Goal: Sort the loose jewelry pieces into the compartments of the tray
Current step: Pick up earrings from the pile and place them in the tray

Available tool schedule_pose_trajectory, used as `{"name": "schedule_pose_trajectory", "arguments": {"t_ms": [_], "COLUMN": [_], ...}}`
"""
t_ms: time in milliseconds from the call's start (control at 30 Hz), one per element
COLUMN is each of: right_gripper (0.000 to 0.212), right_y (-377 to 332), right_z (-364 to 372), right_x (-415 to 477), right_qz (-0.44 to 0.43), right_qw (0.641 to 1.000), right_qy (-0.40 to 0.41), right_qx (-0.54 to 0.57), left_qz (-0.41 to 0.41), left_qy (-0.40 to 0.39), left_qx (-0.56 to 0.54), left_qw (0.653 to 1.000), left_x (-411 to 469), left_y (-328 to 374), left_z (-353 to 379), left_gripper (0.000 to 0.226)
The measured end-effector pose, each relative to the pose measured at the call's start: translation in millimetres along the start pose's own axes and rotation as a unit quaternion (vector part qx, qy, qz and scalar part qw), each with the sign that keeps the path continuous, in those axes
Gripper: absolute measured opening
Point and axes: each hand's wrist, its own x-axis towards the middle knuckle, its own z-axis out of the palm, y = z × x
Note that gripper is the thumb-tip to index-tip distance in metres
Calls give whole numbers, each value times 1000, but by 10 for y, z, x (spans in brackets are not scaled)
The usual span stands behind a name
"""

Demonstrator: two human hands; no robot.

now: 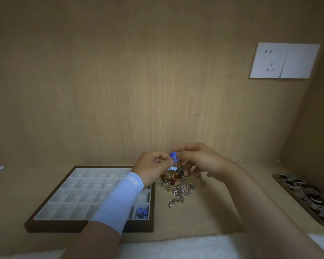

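Note:
A brown tray (51,224) with several white compartments lies on the wooden desk at the left. Its near right compartment holds blue jewelry pieces (142,213). To the right of the tray lies a pile of loose jewelry (180,187), gold and silver. Above the pile, my left hand (151,169) and my right hand (200,159) meet around a small blue piece (173,156), each pinching it with the fingertips. A light blue wrist sleeve covers my left forearm, which crosses over the tray's right side.
A patterned flat case (307,197) lies at the desk's right edge. A white wall socket (283,60) sits on the back panel. White fluffy cloth (176,247) runs along the near edge.

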Motion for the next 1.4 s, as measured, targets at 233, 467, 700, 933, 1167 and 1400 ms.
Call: {"name": "schedule_pose_trajectory", "arguments": {"t_ms": [233, 467, 700, 933, 1167, 1400], "right_gripper": [13, 4, 13, 13, 19, 16], "right_y": [-87, -227, -273, -193, -244, -297], "right_z": [224, 499, 834, 1014, 1067, 1106], "right_x": [11, 6, -32, -47, -54, -83], "right_qz": [-62, -55, -43, -17, -20, -29], "right_qw": [998, 997, 993, 993, 991, 989], "right_qy": [22, -14, -81, -100, -94, -80], "right_qx": [13, 52, 77, 66, 96, 123], "left_qz": [17, -10, -72, -78, -1, -29], "left_qy": [13, -15, -89, -54, 96, 109], "left_qx": [26, 343, 501, 489, 181, -42], "left_qw": [999, 939, 858, 867, 979, 993], "left_x": [-151, -378, -445, -545, -739, -953], "left_y": [92, -223, -550, -493, -361, -265], "left_z": [-266, -839, -1012, -1004, -931, -779], "left_gripper": [4, 33, 84, 110, 25, 3]}}
